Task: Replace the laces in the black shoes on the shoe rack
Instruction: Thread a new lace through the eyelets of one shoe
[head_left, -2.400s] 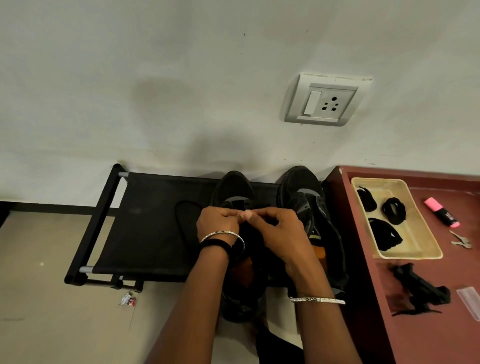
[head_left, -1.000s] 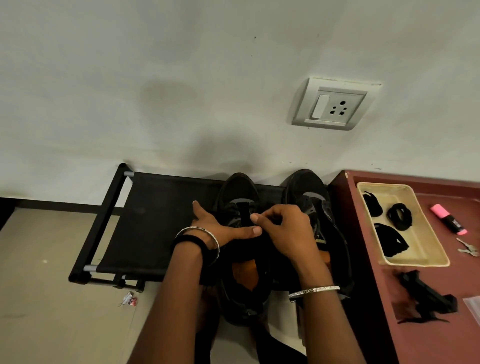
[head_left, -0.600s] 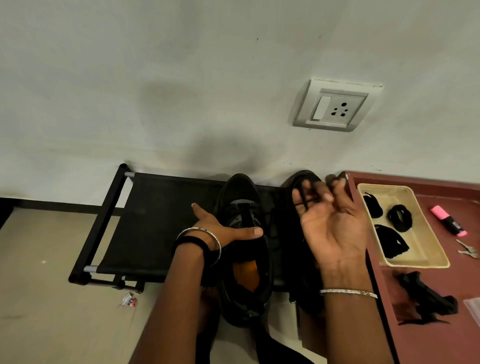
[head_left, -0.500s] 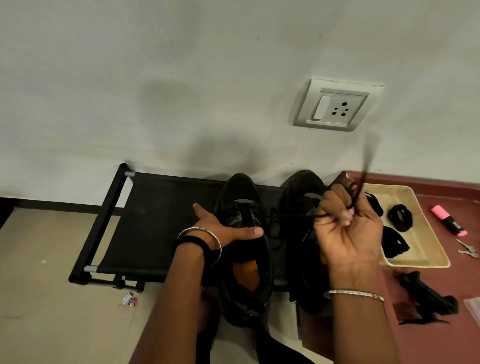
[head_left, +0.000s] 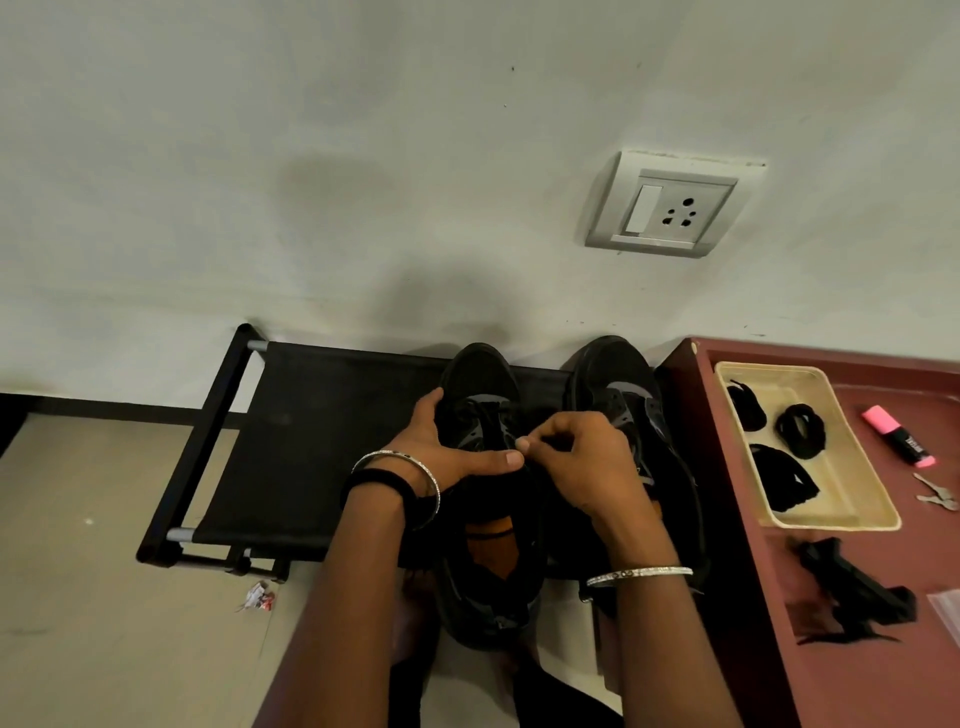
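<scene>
Two black shoes stand side by side on the black shoe rack (head_left: 311, 441) against the wall. My left hand (head_left: 447, 452) grips the left shoe (head_left: 480, 379) across its middle, thumb laid over the tongue. My right hand (head_left: 576, 457) is over the same shoe's lacing area and pinches a thin black lace (head_left: 491, 415) between thumb and fingertips. The right shoe (head_left: 613, 374) stands untouched behind my right hand, partly hidden by it. Orange lining shows inside the left shoe's opening.
A maroon table (head_left: 857, 675) stands at the right with a cream tray (head_left: 857, 488) holding three bundles of black laces (head_left: 800, 428). A pink highlighter (head_left: 896, 434), keys (head_left: 935, 493) and a loose black tangle (head_left: 857, 597) lie beside it. A wall socket (head_left: 670, 210) is above.
My right hand had pulled the lace out to the right and up; it has now come back down to the left shoe's lacing. My left hand kept its grip on the shoe.
</scene>
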